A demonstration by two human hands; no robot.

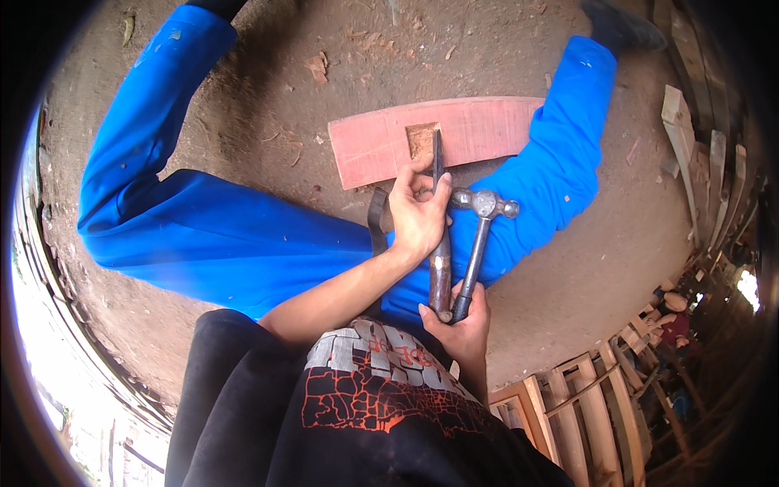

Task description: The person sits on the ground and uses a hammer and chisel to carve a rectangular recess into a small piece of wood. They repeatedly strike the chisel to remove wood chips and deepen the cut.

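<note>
A curved, reddish wooden piece lies on the ground between my legs, its right end behind my blue trouser leg. A squarish recess is cut into it. My left hand is closed round the upper part of a chisel, a dark blade with a wooden handle. The blade's tip is at the recess's right edge. In my right hand is the lower handle of a ball-peen hammer. Its metal head is up beside the chisel, over my leg. The chisel's butt end is close to my right thumb.
Wood chips are scattered on the dirt floor. Planks lie along the right side, and more sawn boards are stacked at the lower right. A person shows small at the far right.
</note>
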